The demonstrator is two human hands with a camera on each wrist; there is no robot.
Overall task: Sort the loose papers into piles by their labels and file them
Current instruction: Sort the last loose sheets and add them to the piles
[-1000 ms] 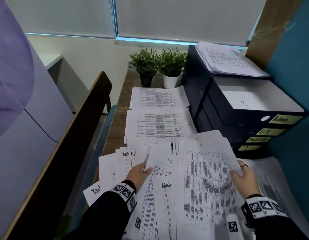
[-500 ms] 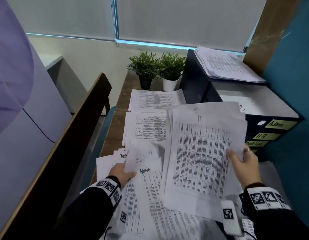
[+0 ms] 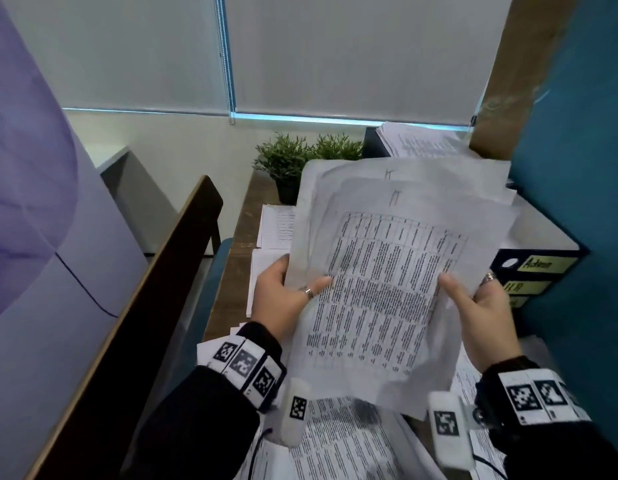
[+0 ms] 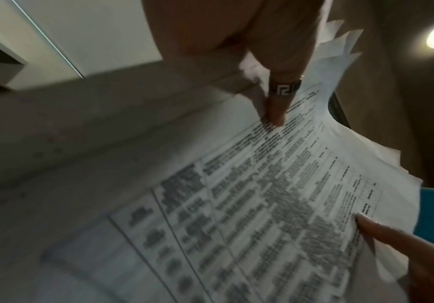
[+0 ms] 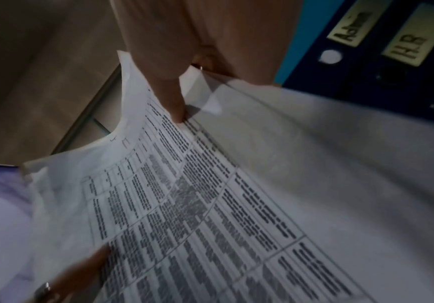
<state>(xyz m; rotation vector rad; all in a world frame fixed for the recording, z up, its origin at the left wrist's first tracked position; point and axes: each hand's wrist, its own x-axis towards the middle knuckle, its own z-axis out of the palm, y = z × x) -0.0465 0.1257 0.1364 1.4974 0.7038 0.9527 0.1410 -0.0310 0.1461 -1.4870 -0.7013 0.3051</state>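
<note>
**Squaring up the IT sheets before they go in a file**

Between my two hands, lifted above the desk, I am holding a loose bundle of papers (image 3: pixel 397 282) with a handwritten mark at the top that looks like "IT". My left hand (image 3: pixel 283 299) is pinching the left edge, thumb on the printed face and the other fingers behind; my right hand (image 3: pixel 480 306) is doing the same on the right edge. Neither hand is gripping hard, and the sheets are fanning out unevenly at the top and bottom corners.

To do this well, I am thinking the edges need knocking together first, with both thumbs kept low on the sides so the label stays readable. The paper is thin and sagging in the middle, so a slack pinch could let a back sheet slide out.

Under the bundle, more unsorted papers (image 3: pixel 342 441) are lying spread across the desk (image 3: pixel 238 237). To my right, the dark stack of files (image 3: pixel 542 268) is showing yellow tags reading "Admin" and "H.R"; the lower tags are hidden behind my right hand and the bundle, so I cannot read which is the IT one. Another pile (image 3: pixel 418 140) is sitting on top of the files. Two small potted plants (image 3: pixel 300 161) are standing at the far end, and sorted piles (image 3: pixel 276 226) are lying just beside them.
</note>
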